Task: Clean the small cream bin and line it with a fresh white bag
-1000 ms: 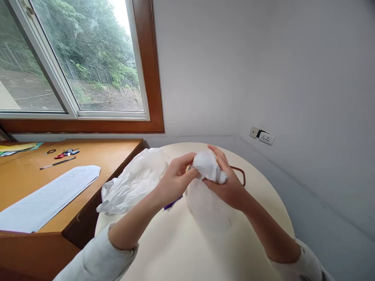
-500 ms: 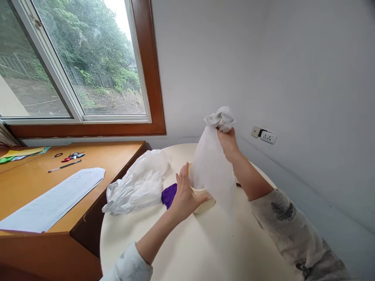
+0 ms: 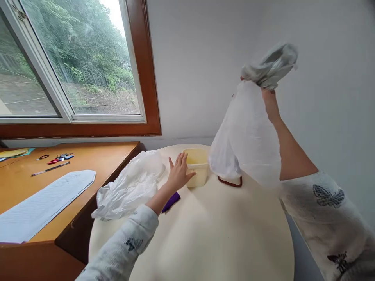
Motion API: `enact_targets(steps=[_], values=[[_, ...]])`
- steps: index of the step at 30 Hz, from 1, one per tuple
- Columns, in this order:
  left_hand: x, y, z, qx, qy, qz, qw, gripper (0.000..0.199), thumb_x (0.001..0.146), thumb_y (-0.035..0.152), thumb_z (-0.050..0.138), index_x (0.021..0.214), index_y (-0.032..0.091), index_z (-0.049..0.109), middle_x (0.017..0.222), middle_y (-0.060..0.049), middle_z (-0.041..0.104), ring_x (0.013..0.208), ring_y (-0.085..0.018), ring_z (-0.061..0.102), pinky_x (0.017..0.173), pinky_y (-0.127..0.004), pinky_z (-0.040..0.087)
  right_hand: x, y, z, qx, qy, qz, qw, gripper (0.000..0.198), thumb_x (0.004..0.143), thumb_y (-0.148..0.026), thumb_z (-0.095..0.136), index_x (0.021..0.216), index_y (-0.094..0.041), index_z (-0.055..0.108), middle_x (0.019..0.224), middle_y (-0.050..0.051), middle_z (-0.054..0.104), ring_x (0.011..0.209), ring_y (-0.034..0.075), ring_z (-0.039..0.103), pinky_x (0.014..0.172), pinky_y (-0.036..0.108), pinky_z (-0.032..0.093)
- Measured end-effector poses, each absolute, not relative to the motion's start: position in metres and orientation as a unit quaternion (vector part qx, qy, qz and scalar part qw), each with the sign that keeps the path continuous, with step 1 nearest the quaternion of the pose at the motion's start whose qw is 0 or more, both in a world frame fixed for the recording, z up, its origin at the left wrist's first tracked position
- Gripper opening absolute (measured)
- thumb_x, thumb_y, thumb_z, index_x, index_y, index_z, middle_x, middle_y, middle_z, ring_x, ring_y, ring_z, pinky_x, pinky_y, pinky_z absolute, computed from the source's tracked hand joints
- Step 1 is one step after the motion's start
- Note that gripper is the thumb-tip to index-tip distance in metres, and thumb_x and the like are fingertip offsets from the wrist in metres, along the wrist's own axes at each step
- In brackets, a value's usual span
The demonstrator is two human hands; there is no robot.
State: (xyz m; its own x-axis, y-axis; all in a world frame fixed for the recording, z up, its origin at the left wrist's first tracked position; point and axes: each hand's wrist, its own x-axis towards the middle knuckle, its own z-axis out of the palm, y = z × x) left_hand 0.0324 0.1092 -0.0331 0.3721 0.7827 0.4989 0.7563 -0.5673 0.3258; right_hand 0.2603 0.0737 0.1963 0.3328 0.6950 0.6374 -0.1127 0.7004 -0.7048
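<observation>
The left hand (image 3: 178, 175) is at the left of the yellow tub (image 3: 199, 177), fingers (image 3: 184, 160) spread; the right hand (image 3: 268, 96), partly hidden, grips high to the tub's right, forearm slanting upward.

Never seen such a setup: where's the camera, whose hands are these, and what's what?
There's no machine: these are a person's bare hands, seen from one head-worn camera looking forward and down. The right hand holds up a translucent white plastic bag by its bunched top. The open left hand is at a pale yellow plastic tub; contact is unclear. Also on the round cream table: a crumpled white plastic bag, a dark purple cloth-like item and a brown rectangular loop.
</observation>
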Motion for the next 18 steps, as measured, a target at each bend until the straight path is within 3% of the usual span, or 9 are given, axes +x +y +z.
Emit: enact_targets(steps=[4,6,7,9,12,14,18], values=[[0.042,0.089,0.003,0.829,0.370,0.350,0.229,0.107,0.067,0.048,0.068,0.141,0.025,-0.006,0.150,-0.015,0.000,0.138,-0.030,-0.001,0.108,-0.055,0.006,0.234,0.063,0.165,-0.375,-0.529,0.337,0.683,0.017,0.055,-0.026,0.069,0.069,-0.024,0.059,0.055,-0.004,0.057,0.057,0.016,0.056,0.051,0.030,0.042],[0.050,0.068,0.020,0.808,0.296,0.379,0.341,0.117,0.059,0.046,0.075,0.141,0.030,-0.008,0.151,-0.012,-0.003,0.138,-0.030,-0.001,0.108,-0.051,0.015,0.216,0.060,0.149,-0.412,-0.537,0.360,0.642,0.012,0.058,-0.024,0.065,0.066,-0.022,0.057,0.053,-0.004,0.055,0.051,0.015,0.054,0.048,0.028,0.041],[0.055,0.058,0.027,0.791,0.259,0.401,0.383,0.119,0.055,0.044,0.078,0.141,0.030,-0.003,0.151,-0.012,0.002,0.138,-0.031,0.002,0.108,-0.049,0.018,0.208,0.058,0.141,-0.416,-0.552,0.371,0.620,0.009,0.059,-0.022,0.064,0.065,-0.021,0.056,0.053,-0.004,0.055,0.050,0.014,0.053,0.047,0.027,0.040],[0.066,0.044,0.037,0.745,0.229,0.427,0.459,0.111,0.050,0.039,0.081,0.139,0.025,0.016,0.144,-0.015,0.025,0.132,-0.033,0.025,0.102,-0.047,0.032,0.190,0.054,0.128,-0.412,-0.599,0.390,0.565,0.006,0.061,-0.021,0.061,0.061,-0.019,0.055,0.052,-0.004,0.054,0.048,0.012,0.050,0.044,0.025,0.037],[0.076,0.038,0.040,0.670,0.270,0.463,0.514,0.071,0.057,0.033,0.078,0.119,0.017,0.046,0.117,-0.013,0.056,0.110,-0.030,0.052,0.088,-0.042,0.046,0.168,0.045,0.118,-0.400,-0.642,0.400,0.517,0.008,0.065,-0.025,0.059,0.061,-0.017,0.056,0.053,-0.003,0.055,0.050,0.012,0.051,0.044,0.023,0.036],[0.077,0.040,0.036,0.647,0.288,0.490,0.509,0.052,0.062,0.030,0.074,0.108,0.016,0.053,0.106,-0.010,0.061,0.104,-0.028,0.056,0.085,-0.039,0.047,0.157,0.039,0.116,-0.382,-0.644,0.416,0.516,0.011,0.067,-0.027,0.058,0.063,-0.017,0.059,0.058,-0.002,0.060,0.057,0.013,0.056,0.050,0.023,0.041],[0.072,0.046,0.025,0.638,0.305,0.500,0.499,0.038,0.070,0.030,0.066,0.105,0.017,0.056,0.108,-0.008,0.062,0.106,-0.027,0.054,0.082,-0.035,0.047,0.148,0.038,0.119,-0.335,-0.611,0.485,0.528,0.013,0.069,-0.030,0.058,0.069,-0.017,0.062,0.060,-0.001,0.062,0.067,0.016,0.063,0.061,0.026,0.048]])
